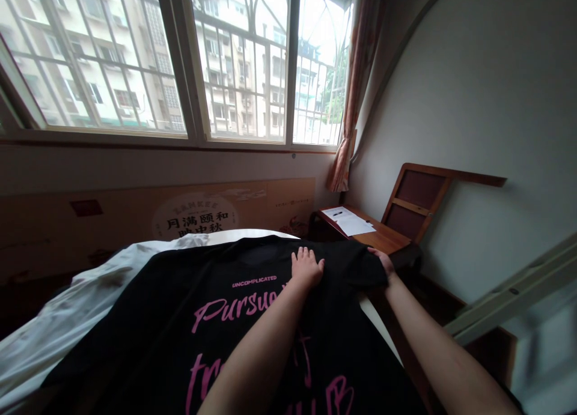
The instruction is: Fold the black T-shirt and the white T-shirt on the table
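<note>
Black shirt (220,340), slanting pink script (238,307)

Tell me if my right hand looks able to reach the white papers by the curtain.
Probably yes: your right hand is at the sleeve of the black shirt, and nothing visible blocks the way to the white papers, though it might have to leave the sleeve.

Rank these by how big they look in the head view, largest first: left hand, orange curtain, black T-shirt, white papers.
1. Black T-shirt
2. Orange curtain
3. Left hand and white papers: too alike in apparent size to rank.
</note>
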`<state>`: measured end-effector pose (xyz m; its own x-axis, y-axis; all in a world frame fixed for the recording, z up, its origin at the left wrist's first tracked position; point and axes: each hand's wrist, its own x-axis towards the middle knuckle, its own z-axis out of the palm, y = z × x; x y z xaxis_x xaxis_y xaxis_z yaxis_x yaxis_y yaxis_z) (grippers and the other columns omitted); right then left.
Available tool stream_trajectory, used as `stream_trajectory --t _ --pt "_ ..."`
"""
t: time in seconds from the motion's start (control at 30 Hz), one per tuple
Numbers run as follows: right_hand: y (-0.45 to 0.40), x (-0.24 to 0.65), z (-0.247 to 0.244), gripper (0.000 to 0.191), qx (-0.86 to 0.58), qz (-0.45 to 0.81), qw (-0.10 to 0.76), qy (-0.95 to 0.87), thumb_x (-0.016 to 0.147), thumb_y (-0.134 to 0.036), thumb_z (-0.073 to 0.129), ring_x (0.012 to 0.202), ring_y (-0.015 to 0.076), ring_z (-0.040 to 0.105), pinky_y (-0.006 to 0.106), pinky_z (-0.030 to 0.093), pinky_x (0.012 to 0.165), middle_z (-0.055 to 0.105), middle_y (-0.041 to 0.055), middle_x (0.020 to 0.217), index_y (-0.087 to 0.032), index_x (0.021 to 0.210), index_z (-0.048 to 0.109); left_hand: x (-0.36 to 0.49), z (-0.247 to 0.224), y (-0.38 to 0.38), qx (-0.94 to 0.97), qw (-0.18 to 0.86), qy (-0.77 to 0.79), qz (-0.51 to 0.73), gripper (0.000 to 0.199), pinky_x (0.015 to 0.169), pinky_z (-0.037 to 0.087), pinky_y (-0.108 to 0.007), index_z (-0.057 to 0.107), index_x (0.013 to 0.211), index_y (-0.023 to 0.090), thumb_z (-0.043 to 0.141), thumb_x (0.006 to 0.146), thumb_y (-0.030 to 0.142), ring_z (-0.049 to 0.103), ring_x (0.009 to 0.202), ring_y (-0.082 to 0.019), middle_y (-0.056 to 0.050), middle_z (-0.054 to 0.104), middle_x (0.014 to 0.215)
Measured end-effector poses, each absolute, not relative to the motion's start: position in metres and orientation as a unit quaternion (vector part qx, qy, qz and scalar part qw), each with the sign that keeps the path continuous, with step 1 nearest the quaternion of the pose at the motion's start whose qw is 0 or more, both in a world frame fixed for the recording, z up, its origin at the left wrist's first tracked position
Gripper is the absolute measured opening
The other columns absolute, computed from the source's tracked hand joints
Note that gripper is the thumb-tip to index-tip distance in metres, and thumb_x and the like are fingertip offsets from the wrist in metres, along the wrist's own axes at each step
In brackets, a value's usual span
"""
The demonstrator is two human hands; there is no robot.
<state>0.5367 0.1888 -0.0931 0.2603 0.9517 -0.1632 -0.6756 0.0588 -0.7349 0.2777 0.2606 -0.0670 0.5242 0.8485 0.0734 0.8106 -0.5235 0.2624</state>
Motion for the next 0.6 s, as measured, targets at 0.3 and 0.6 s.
stream_trajectory --t 0.3,0.6 --pt "0.194 0.546 -0.07 0.037 -0.385 0.567 0.714 -0.146 0.092 -0.027 0.04 0.109 0.0268 0.072 0.047 0.044 0.113 0.079 0.013 0.098 -0.013 0.095 0.073 0.271 -0.061 0.266 0.833 0.099 0.537 0.083 0.079 0.123 0.011 -0.058 0.034 0.156 0.006 0.028 0.096 0.056 0.016 0.154 -0.036 -0.02 0.024 0.165" --pt "0.188 0.533 -0.088 0.036 -0.404 0.567 0.706 -0.134 0.088 -0.024 0.039 0.104 0.0267 0.073 0.048 0.042 0.113 0.079 0.0127 0.093 -0.014 0.093 0.073 0.274 -0.067 0.268 0.866 0.104 0.48 0.09 0.079 0.124 0.005 -0.056 0.036 0.156 0.014 0.036 0.092 0.06 0.011 0.156 -0.033 -0.015 0.023 0.166"
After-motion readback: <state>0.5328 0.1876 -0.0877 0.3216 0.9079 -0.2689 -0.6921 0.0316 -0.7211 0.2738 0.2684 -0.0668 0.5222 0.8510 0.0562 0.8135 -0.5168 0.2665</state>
